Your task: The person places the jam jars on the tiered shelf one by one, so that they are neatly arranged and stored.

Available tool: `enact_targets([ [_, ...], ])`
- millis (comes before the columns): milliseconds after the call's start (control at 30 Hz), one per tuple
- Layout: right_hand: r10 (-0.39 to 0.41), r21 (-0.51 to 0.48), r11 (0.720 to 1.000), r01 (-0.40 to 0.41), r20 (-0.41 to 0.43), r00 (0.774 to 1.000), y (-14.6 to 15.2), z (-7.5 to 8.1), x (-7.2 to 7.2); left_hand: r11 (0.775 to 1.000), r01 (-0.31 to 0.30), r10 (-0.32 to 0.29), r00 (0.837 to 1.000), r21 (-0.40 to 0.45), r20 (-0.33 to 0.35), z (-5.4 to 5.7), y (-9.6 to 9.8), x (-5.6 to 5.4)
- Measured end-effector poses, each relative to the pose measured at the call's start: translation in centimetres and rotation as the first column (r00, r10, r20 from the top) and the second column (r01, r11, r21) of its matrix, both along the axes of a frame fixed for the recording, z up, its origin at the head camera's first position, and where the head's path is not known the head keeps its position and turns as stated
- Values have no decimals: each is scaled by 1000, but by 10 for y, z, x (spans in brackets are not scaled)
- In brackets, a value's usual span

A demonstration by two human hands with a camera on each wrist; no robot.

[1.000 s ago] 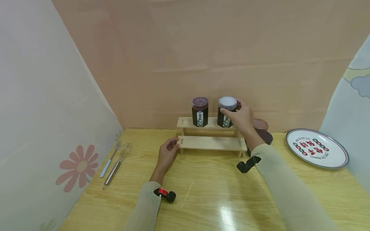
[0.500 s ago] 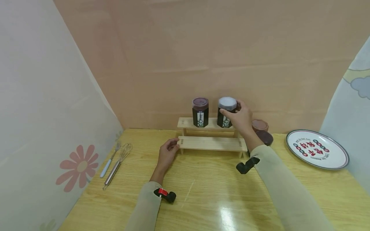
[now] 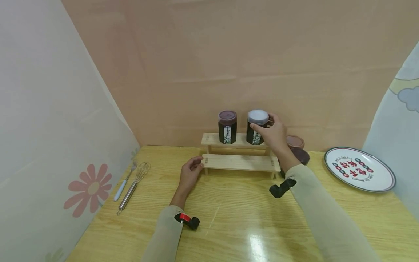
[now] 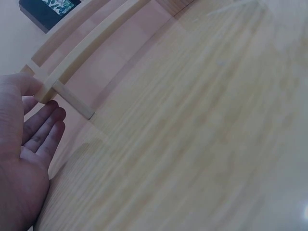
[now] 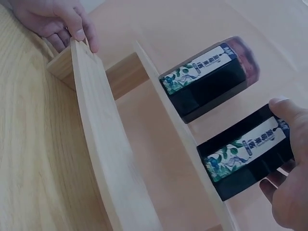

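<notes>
A small two-step wooden shelf (image 3: 239,162) stands at the back of the table. My left hand (image 3: 189,175) pinches the left end of its lower step, thumb and forefinger at the board's end (image 4: 46,91), the other fingers extended below. On the upper step, my right hand (image 3: 275,134) grips a dark hexagonal jar with a pale grey lid (image 3: 258,116), thumb in front and fingers behind. The jar stands upright, its base at the board and its label facing forward. To its left on the same step is a matching jar with a purplish lid (image 3: 227,127).
Partly behind my right forearm are a brown-lidded container (image 3: 295,141) and a dark-lidded one (image 3: 300,155). A white oval plate (image 3: 376,171) leans at the right. A fork (image 3: 120,190) and a whisk (image 3: 131,191) lie at the left. A peach backdrop (image 3: 196,72) closes the rear.
</notes>
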State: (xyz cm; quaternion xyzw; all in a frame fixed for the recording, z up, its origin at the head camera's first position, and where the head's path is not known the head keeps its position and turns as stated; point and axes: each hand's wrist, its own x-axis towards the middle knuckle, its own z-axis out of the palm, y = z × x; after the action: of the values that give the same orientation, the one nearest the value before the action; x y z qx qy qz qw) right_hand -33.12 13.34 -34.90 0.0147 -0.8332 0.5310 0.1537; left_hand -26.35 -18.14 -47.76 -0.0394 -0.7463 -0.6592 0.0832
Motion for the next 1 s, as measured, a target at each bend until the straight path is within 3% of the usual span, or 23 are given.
enact_targets([
  [167,66,-48,997,-66,-13,998,12,10,7,1000,-3,3,1000,-1,3,-1,1,-1],
  [367,76,-11,997,-77,-30,997,44,10,23,1000,-2,2,1000,-6,7,-1,0,-1],
  [633,-11,93,996,10,5,1000,92,-27,55,1000,0,1,1000,-25,25,-24,-8,-18],
  [800,-38,137,990,33,34,999,110,-51,73,1000,-15,15,1000,-19,7,-27,-7,-19],
  [1000,-44,127,991,31,102,994,117,-70,83,999,-23,22,999,-27,-27,-27,-7,-19],
])
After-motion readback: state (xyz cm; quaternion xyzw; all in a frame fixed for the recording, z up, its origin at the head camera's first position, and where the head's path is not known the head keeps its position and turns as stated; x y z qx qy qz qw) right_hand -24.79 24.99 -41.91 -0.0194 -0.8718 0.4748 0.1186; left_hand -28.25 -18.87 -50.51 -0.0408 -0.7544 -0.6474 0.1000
